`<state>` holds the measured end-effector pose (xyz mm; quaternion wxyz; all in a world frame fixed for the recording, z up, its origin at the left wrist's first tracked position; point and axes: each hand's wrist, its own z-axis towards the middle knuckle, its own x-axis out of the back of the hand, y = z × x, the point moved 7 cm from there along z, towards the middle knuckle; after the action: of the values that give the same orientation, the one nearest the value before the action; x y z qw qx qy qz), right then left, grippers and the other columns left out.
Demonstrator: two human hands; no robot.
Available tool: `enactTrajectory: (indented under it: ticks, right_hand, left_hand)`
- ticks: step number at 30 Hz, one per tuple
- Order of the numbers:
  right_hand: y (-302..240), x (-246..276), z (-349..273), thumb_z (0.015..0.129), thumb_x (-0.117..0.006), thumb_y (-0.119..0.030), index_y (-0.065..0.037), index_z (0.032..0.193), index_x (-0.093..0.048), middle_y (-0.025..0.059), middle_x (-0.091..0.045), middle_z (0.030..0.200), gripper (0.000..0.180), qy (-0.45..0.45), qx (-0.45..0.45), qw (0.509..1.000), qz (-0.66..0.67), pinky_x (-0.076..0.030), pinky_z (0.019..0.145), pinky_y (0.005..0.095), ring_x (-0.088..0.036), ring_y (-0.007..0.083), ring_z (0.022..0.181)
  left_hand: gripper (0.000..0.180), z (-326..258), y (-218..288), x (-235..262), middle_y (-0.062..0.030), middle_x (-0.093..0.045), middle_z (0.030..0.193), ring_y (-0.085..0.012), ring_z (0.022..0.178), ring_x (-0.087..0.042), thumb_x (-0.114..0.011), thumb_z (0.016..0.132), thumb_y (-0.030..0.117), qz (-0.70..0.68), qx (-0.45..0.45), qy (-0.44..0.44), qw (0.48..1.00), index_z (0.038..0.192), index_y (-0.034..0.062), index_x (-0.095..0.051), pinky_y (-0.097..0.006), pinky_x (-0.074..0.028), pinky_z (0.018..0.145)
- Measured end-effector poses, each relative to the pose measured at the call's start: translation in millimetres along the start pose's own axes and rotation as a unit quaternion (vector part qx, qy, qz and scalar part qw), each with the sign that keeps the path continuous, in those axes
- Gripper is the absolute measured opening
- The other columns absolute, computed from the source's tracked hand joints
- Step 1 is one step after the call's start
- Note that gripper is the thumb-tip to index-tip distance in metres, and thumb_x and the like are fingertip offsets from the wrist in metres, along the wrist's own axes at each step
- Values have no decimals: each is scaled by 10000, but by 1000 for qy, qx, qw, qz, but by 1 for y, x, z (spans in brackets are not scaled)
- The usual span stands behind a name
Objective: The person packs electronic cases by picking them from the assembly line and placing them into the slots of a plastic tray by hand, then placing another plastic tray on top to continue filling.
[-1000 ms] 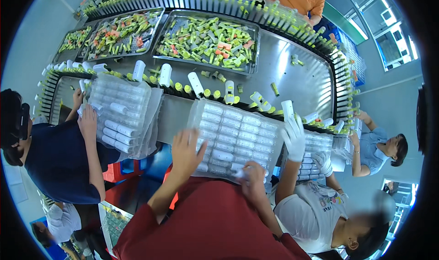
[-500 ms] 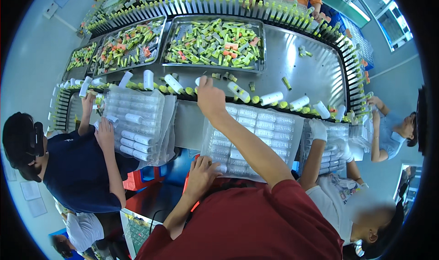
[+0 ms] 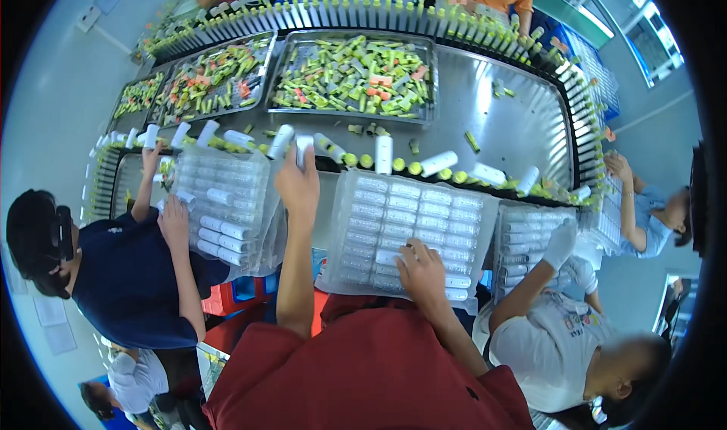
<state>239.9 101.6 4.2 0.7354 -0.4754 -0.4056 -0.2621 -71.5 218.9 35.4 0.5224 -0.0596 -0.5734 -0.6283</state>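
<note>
My left hand [image 3: 298,188] is raised at the near edge of the line, its fingers closed around a white plastic tube [image 3: 304,148] among the yellow-green pegs. Below and to the right lies a clear plastic blister tray [image 3: 363,237] with rows of tube-shaped pockets. My right hand [image 3: 422,271] rests over its lower middle, fingers apart and bent down toward the pockets. Just left of those fingertips a white tube [image 3: 386,257] lies in a pocket. More white tubes fill pockets at the tray's lower right.
White tubes lean on pegs along the curved conveyor [image 3: 438,163]. Behind it stands a metal tray [image 3: 433,116] heaped with yellow-green and orange parts. Co-workers sit close on both sides, one in dark blue [image 3: 136,278], one with a white glove [image 3: 560,242].
My right hand has drawn back from the conveyor down to the blister tray. My left hand has left the tray's lower left corner and reached up to a white tube on the line.
</note>
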Motion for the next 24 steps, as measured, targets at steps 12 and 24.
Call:
enactTrajectory:
  ticks: [12,24]
  right_hand:
    - [5,-23,-4,894,-833,-238,-113,1206,-675,79,-649,1202,372,-9,28,1000,-6,-484,982,439,-620,267,1139]
    - [148,141,93,1084,-629,-229,58,1096,-586,302,-719,895,290,290,-229,927,-60,-564,662,535,-722,482,798]
  left_hand:
    - [578,6,-39,-27,-260,-639,1422,-474,1166,-682,-619,1086,201,168,33,-50,984,1596,10,-427,-519,-589,889]
    - [305,-218,88,-2,-168,-677,1215,-368,1149,-662,-752,948,121,-112,-211,-244,940,1228,21,-682,-456,-538,985]
